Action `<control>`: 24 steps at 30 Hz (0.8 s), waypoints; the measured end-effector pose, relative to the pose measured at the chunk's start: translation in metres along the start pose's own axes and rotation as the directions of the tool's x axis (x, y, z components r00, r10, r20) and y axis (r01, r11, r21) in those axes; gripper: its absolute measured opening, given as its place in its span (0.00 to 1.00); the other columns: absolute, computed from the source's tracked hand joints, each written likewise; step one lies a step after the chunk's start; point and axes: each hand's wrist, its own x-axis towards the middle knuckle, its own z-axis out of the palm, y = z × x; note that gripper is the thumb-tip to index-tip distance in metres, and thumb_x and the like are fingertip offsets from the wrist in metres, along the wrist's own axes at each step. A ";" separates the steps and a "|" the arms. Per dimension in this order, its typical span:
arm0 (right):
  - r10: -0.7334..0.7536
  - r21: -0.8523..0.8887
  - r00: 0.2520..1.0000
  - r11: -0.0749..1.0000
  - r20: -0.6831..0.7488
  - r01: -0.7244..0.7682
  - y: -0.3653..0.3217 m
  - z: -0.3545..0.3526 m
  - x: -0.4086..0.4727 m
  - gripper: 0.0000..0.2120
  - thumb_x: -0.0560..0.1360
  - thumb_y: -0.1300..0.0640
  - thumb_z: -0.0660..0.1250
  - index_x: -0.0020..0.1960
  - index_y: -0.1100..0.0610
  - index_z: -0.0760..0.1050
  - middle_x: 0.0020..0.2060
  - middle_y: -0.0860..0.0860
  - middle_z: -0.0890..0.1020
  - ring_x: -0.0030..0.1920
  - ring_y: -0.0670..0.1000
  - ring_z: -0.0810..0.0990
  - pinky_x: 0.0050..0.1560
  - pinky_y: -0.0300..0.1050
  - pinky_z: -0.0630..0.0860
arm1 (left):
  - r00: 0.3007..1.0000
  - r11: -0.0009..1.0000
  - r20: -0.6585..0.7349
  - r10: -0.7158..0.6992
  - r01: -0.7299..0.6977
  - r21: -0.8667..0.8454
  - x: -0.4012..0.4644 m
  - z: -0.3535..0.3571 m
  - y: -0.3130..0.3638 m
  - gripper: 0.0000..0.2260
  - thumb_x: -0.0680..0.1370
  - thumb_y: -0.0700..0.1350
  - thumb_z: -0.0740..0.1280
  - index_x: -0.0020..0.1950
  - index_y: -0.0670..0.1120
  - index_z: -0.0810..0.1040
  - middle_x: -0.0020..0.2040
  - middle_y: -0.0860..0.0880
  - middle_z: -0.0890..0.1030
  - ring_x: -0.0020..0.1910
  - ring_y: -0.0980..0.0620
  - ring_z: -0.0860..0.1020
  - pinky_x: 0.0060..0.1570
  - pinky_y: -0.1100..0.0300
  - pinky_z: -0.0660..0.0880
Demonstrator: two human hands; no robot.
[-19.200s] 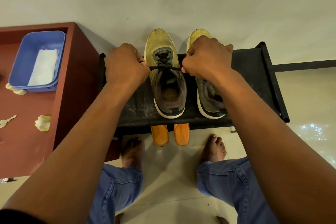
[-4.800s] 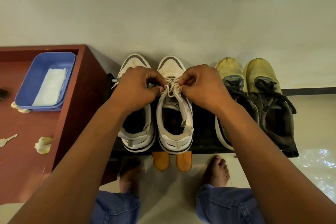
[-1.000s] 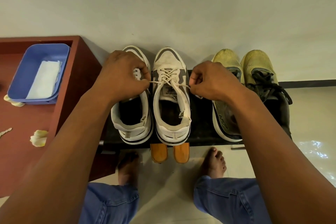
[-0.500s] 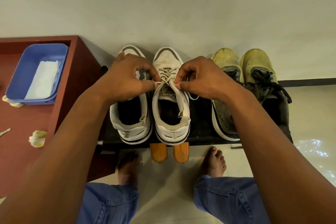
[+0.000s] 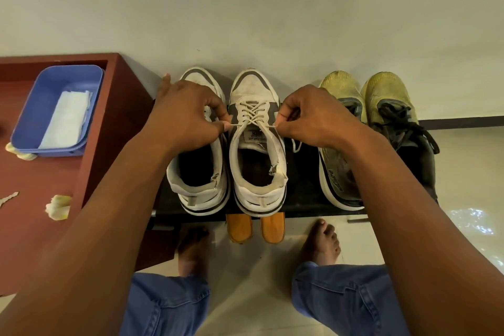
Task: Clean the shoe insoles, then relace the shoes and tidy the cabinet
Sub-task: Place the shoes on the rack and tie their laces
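Note:
Two white sneakers stand side by side on a black shoe rack. My left hand lies over the left white sneaker and pinches one end of the cream lace of the right white sneaker. My right hand pinches the other end on the shoe's right side. The lace runs taut between both hands across the tongue. A loose lace tail hangs below my right hand. A yellow pair with dark laces stands to the right, partly hidden by my right arm.
A red-brown cabinet at the left carries a blue tub with a white cloth in it, crumpled wipes and a key. Orange soles stick out below the rack. My bare feet and jeans are on the pale floor.
Half a second ago both hands were close together over the tongue; now they have moved apart sideways and drawn the lace tight.

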 end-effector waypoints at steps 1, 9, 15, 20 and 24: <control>0.011 -0.008 1.000 1.000 0.002 -0.011 0.000 0.000 0.000 0.03 0.71 0.54 0.75 0.39 0.50 0.83 0.38 0.45 0.86 0.40 0.45 0.84 0.49 0.53 0.84 | 1.000 1.000 -0.001 -0.002 0.002 0.016 0.000 0.001 0.000 0.10 0.72 0.58 0.76 0.35 0.65 0.77 0.52 0.60 0.84 0.63 0.50 0.77 0.79 0.37 0.47; -0.028 0.078 0.999 0.997 -0.020 0.030 -0.003 0.000 -0.001 0.04 0.71 0.57 0.75 0.43 0.50 0.82 0.40 0.45 0.85 0.40 0.44 0.83 0.46 0.50 0.83 | 0.999 0.988 -0.020 0.027 -0.030 -0.150 -0.002 0.000 0.002 0.07 0.69 0.63 0.68 0.39 0.62 0.81 0.45 0.62 0.83 0.54 0.54 0.79 0.78 0.36 0.53; -0.175 0.100 0.984 0.979 -0.028 0.177 -0.026 0.003 -0.007 0.07 0.68 0.51 0.80 0.41 0.48 0.82 0.44 0.42 0.78 0.42 0.38 0.75 0.43 0.38 0.71 | 0.996 0.911 -0.007 0.085 -0.080 -0.405 -0.005 -0.006 0.013 0.12 0.69 0.65 0.73 0.42 0.58 0.83 0.43 0.62 0.84 0.51 0.60 0.80 0.69 0.39 0.70; -0.210 -0.166 0.978 0.964 -0.009 0.205 -0.038 0.023 -0.017 0.12 0.66 0.46 0.81 0.42 0.47 0.81 0.54 0.47 0.73 0.56 0.50 0.74 0.52 0.53 0.79 | 0.990 0.911 0.047 0.133 -0.104 -0.400 -0.005 -0.005 0.017 0.08 0.68 0.58 0.73 0.43 0.56 0.83 0.42 0.62 0.84 0.49 0.64 0.80 0.74 0.37 0.62; -0.198 -0.403 0.978 0.902 -0.063 0.156 -0.042 0.028 -0.029 0.15 0.68 0.44 0.79 0.54 0.44 0.82 0.58 0.49 0.70 0.61 0.53 0.70 0.46 0.48 0.73 | 0.989 0.915 0.055 0.135 -0.103 -0.390 -0.006 -0.006 0.019 0.07 0.68 0.57 0.72 0.43 0.57 0.83 0.42 0.65 0.84 0.49 0.65 0.79 0.75 0.38 0.61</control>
